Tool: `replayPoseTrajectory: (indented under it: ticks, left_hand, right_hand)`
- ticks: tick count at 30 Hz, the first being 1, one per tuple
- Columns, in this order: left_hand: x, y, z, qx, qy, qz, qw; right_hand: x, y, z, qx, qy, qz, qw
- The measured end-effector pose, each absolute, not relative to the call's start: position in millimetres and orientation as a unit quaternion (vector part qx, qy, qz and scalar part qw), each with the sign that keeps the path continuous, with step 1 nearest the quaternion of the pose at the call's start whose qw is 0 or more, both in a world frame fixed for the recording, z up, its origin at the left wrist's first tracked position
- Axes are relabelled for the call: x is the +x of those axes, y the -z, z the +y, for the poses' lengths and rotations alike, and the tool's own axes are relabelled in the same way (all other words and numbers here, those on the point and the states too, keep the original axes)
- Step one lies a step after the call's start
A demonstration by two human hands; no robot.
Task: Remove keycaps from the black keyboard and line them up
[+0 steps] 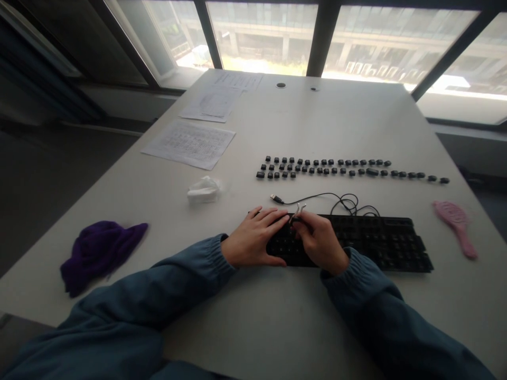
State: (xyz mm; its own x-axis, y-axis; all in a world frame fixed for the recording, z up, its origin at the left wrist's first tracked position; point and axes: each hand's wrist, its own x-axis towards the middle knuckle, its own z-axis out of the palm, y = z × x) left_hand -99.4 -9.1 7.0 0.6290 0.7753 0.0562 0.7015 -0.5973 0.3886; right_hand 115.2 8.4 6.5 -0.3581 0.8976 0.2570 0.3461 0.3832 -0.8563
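A black keyboard (372, 240) lies across the table in front of me. My left hand (255, 235) rests flat on its left end, fingers stretched out over the keys and thumb at the near edge. Just to the right, my right hand (320, 237) pinches a small keycap puller (300, 209), whose pale prongs stick up above the fingers. Its lower end meets the keyboard close to my left fingertips; the exact contact is hidden. Beyond the keyboard, several loose black keycaps (311, 170) are laid out in uneven rows.
A black cable with a USB plug (276, 199) coils behind the keyboard. To the right lies a pink hairbrush (455, 224). On the left are a purple cloth (101, 250), a crumpled white tissue pack (204, 190) and printed sheets (190, 142). Windows border the table's far edge.
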Motion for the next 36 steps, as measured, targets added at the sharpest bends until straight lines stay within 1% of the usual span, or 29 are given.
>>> replayPoseTrajectory:
  ticks: [5,12,17,22,27,30,33,36]
  left_hand:
    - [-98.1,-9.5,-9.3,0.886,-0.106,0.419,0.171]
    - [-98.2,-8.2,-9.7,0.884,-0.116,0.419,0.172]
    - [-98.5,-7.7,-9.8,0.884,-0.118,0.419,0.172]
    - [-98.4,-7.3,-10.8,0.883,-0.125,0.420,0.170]
    - [-99.3,-5.9,-11.2,0.881,-0.125,0.421,0.174]
    - [-99.8,-7.1,-10.0,0.879,-0.129,0.417,0.188]
    - [-97.9,-12.3,-8.1,0.868,-0.164,0.424,0.199]
    - [-93.0,-18.5,-6.3,0.853,-0.231,0.416,0.216]
  right_hand:
    - [114.4,-2.4,0.4,-0.375,-0.315,-0.766,0.416]
    - [116.0,2.3,-2.6,-0.368,-0.292,-0.763,0.443]
    - [117.0,0.1,-1.9,-0.366,-0.294,-0.755,0.458]
    - [121.0,2.9,0.5,-0.441,-0.325,-0.659,0.515]
    - [121.1,4.2,1.7,-0.443,-0.345,-0.661,0.498]
    - [120.4,3.1,0.8,-0.441,-0.351,-0.651,0.509]
    - [120.5,2.3,-0.4,-0.430,-0.366,-0.648,0.511]
    - [121.1,1.5,-1.7,-0.403,-0.388,-0.656,0.507]
